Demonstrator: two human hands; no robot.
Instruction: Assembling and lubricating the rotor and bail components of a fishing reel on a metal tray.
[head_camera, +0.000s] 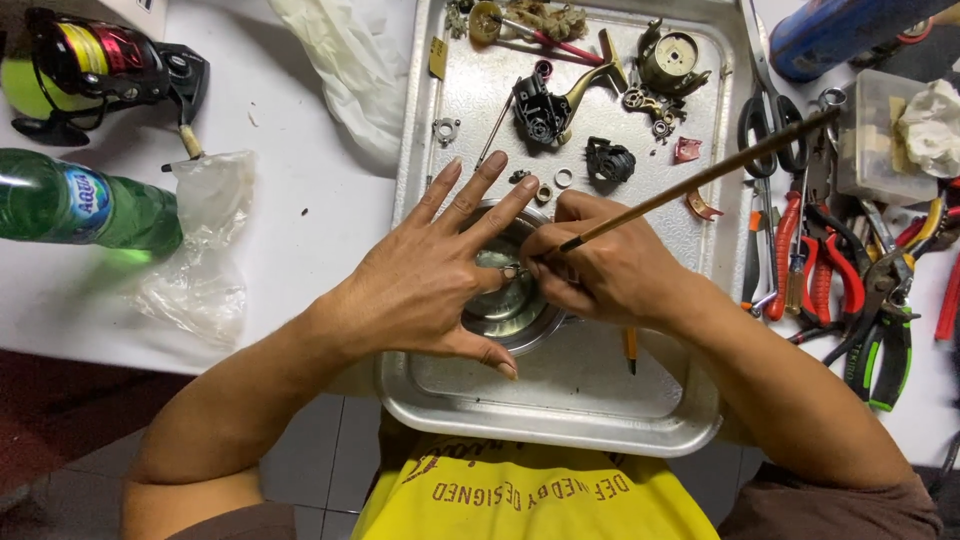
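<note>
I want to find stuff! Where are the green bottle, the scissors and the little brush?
Green bottle (90, 205), head view, its middle.
Scissors (770, 125), head view, black handle loops.
Brush (700, 180), head view, mid-handle, held by right hand (610, 270).

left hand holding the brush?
No, the thin brush is gripped in the right hand, while the left hand lies spread over the small metal bowl in the tray.
</note>
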